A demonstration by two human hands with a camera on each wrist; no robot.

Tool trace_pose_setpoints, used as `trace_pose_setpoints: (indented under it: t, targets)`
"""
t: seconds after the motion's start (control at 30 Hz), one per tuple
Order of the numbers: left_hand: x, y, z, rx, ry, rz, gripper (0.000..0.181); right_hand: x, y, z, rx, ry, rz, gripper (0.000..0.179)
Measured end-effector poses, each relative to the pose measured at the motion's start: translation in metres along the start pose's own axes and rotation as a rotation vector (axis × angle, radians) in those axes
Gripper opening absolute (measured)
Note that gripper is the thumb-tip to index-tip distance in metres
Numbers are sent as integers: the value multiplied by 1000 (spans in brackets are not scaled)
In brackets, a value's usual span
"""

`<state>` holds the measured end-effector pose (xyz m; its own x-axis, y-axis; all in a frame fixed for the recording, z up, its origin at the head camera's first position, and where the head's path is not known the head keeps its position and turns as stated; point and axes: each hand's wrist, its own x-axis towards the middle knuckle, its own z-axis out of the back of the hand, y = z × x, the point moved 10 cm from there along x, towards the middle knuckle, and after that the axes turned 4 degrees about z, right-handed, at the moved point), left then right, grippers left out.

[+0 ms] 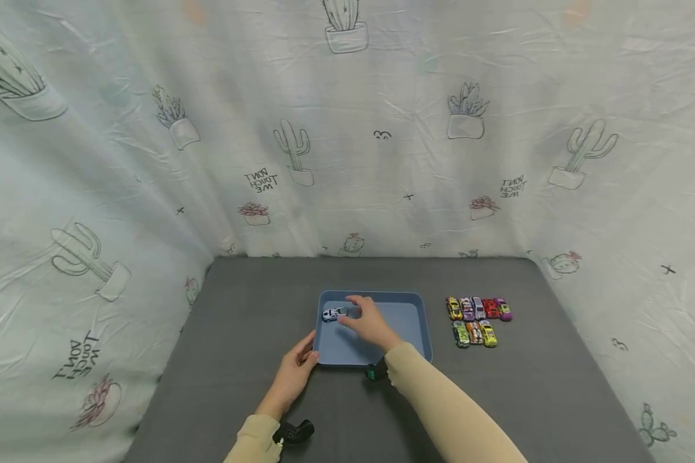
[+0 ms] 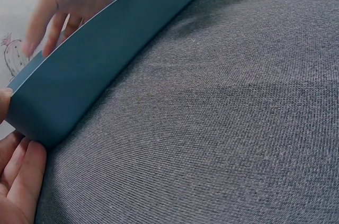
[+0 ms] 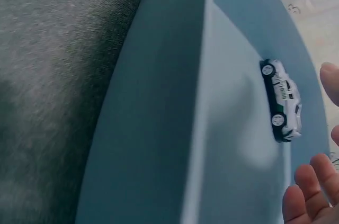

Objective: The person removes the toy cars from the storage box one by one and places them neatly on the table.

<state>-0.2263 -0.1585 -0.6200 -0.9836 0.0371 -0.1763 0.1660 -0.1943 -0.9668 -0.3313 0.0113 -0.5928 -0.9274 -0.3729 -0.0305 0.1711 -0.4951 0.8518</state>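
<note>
A white and dark toy car [image 1: 331,314] sits on its wheels near the left wall inside the blue tray [image 1: 404,325]. Over the tray, close to the car, is my right hand [image 1: 373,325], thumb and fingers spread apart with nothing between them. In the right wrist view, a gap shows between its fingers [image 3: 312,187] and the car [image 3: 283,102], which has green marks on its side. My left hand [image 1: 294,370] holds the front left corner of the tray; its fingertips [image 2: 29,163] lie against the corner low down in the left wrist view.
Right of the tray, several toy cars [image 1: 478,308] stand side by side in a back row, with a front row of 3 cars [image 1: 474,333] nearer me. Grey cloth covers the table [image 1: 533,386]. A cactus-print curtain [image 1: 382,167] hangs behind and at both sides.
</note>
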Motion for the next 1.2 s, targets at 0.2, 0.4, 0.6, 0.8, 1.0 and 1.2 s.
trace_pose_setpoints:
  t: [0.2, 0.4, 0.6, 0.8, 1.0, 1.2]
  targets:
    - [-9, -22, -2, 13, 18, -9, 53, 8, -6, -9, -2, 12, -24, 59]
    - [-8, -20, -3, 24, 12, -1, 53, 9, -17, -15, 26, -6, -42, 58]
    - [1, 1, -3, 7, 6, 10, 53, 7, -21, -17, -19, -45, -57, 54]
    - [7, 12, -1, 26, -18, 6, 53, 7, -24, -17, -33, -100, -78, 40]
    - [6, 11, -1, 23, -13, -6, 53, 7, -26, -17, -92, -120, -81, 38]
    - [7, 11, -1, 28, -10, 0, 52, 8, -27, -19, -102, -125, -62, 39]
